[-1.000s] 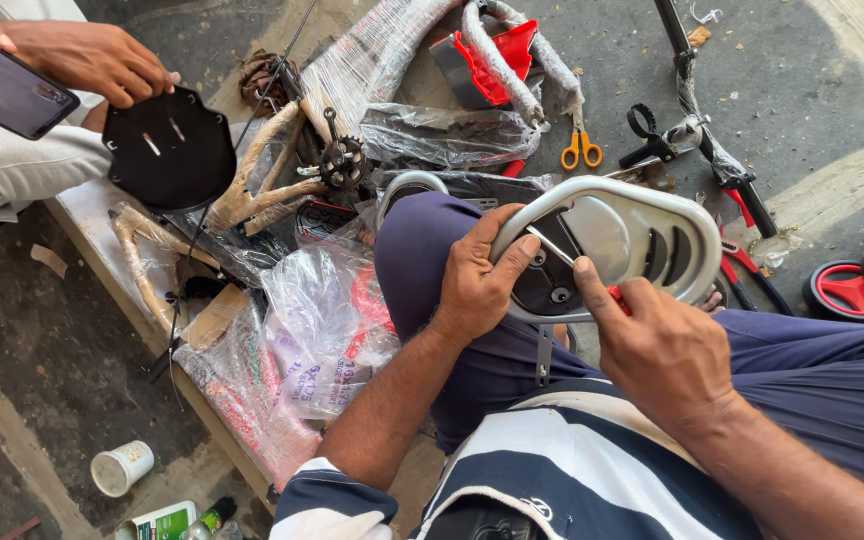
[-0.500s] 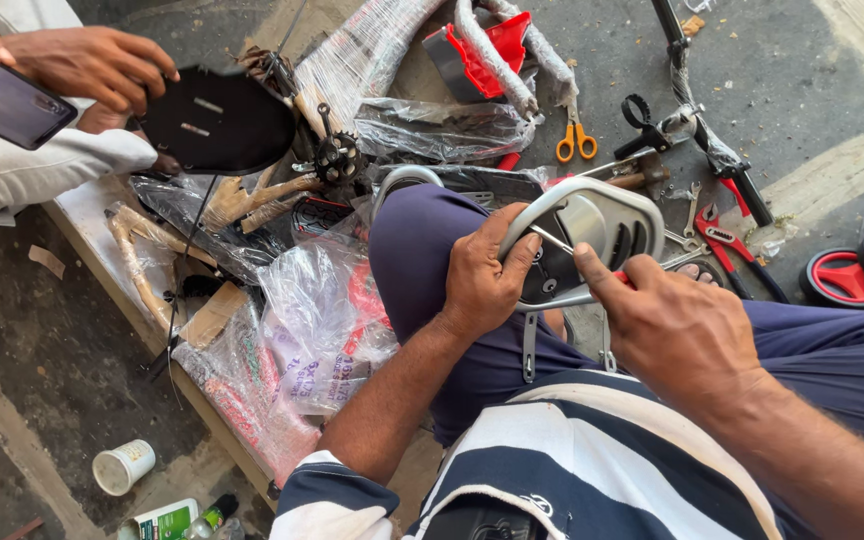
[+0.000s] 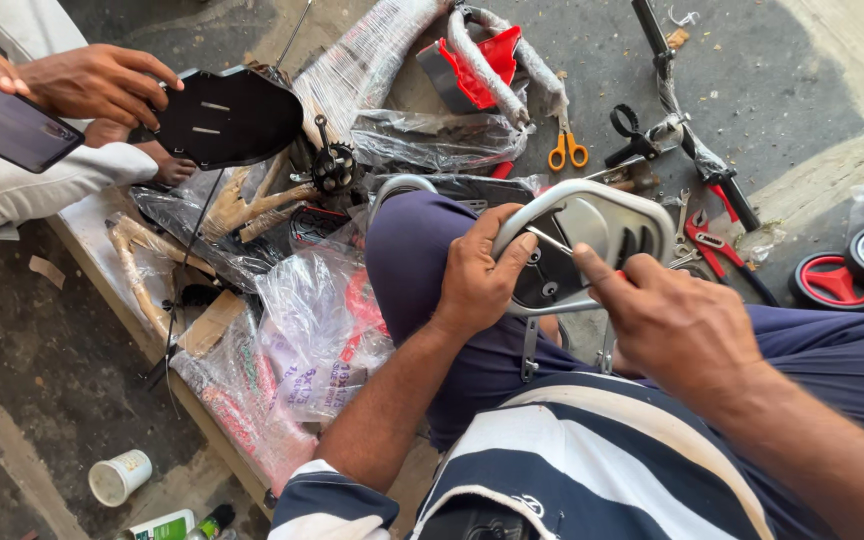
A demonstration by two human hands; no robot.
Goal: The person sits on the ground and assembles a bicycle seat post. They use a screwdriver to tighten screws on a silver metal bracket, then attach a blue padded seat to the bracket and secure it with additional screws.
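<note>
A navy-and-white striped shirt [image 3: 592, 460] (short sleeves, white cuffs) tops dark blue trousers [image 3: 832, 350].

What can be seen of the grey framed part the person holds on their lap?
The grey framed part is a rounded loop of pale grey tube, metal by its look, around a darker panel with slots and small holes. It rests tilted on the person's knee. The left hand clasps its near edge, thumb on the rim. The right hand presses a thin tool with a red grip against the panel. Thin metal brackets hang below it.
</note>
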